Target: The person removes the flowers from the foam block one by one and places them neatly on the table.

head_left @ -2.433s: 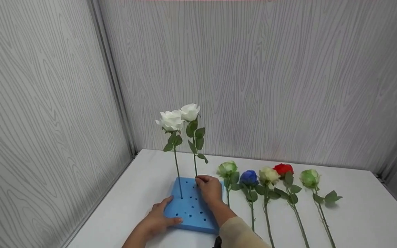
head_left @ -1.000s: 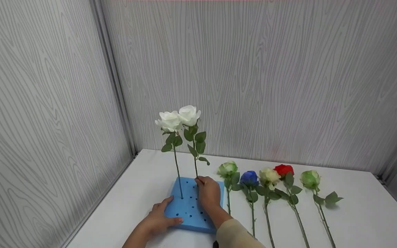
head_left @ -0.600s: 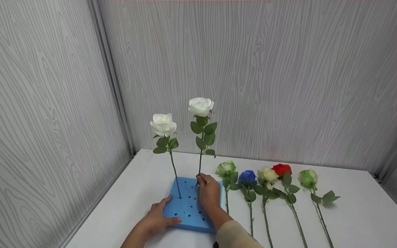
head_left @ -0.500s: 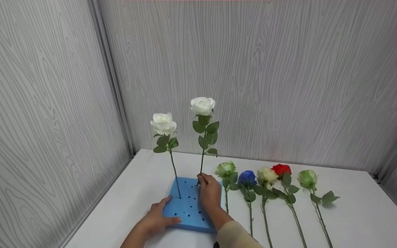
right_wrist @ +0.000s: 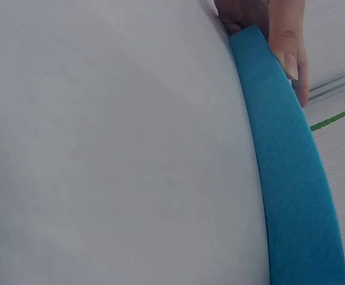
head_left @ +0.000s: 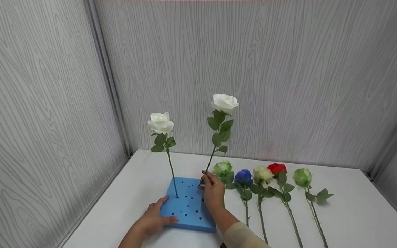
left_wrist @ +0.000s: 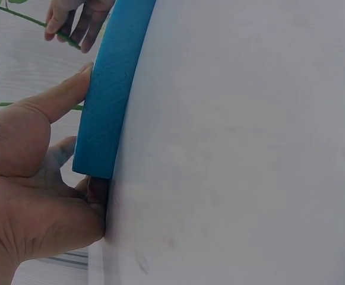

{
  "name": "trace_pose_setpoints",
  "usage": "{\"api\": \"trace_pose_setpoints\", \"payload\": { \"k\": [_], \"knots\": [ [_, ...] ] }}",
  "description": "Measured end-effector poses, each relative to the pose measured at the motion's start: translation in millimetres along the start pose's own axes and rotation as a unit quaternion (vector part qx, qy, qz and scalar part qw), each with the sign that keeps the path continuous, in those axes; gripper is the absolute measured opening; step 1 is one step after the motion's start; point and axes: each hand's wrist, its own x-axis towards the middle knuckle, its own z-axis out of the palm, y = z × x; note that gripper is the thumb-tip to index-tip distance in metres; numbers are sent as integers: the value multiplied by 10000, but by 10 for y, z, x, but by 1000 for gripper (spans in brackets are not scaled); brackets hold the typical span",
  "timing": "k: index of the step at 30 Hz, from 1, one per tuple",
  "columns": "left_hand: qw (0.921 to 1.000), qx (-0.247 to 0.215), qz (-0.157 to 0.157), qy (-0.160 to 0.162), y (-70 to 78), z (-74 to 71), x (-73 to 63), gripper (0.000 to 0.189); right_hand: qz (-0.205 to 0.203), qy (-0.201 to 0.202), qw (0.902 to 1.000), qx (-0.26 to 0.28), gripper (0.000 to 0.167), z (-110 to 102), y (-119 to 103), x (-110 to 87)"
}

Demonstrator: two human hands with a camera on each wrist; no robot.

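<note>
Right hand (head_left: 213, 193), rose (head_left: 225, 135) aslant, bloom (head_left: 224, 102) upper-right.

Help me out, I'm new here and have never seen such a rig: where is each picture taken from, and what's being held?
No machine here: just a person's two bare hands. The wide picture comes from a camera on the head; the two close-ups come from one on each wrist, so the scene looks turned sideways. On the white table sits a blue block with holes, touched by the left hand. One white rose stands in the block; the right hand pinches the stem of a second white rose, which tilts right. Lying to the right of the block are, left to right, a pale green rose, a blue rose, a cream rose, a red rose and another green rose.
</note>
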Motion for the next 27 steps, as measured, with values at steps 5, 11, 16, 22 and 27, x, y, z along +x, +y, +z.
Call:
{"api": "trace_pose_setpoints", "payload": {
  "k": [5,11,16,22,27],
  "knots": [
    [10000,52,-62,-26,-10,14,8,112,68,-195,9996,-174,32,-141,-94,-84],
    [9999,-9,-90,-114,5,-2,12,114,73,-334,9989,-314,34,-303,-255,-129],
    [9998,-15,-113,-160,17,-8,29,116,73,-497,9982,-317,30,-460,-365,-125],
    [9996,144,-25,-246,19,-22,34,117,30,-694,9969,-381,29,-675,-453,-122],
    [9995,147,61,-261,-6,-24,30,119,79,-896,9950,-436,33,-843,-508,-149]
  ]
}}
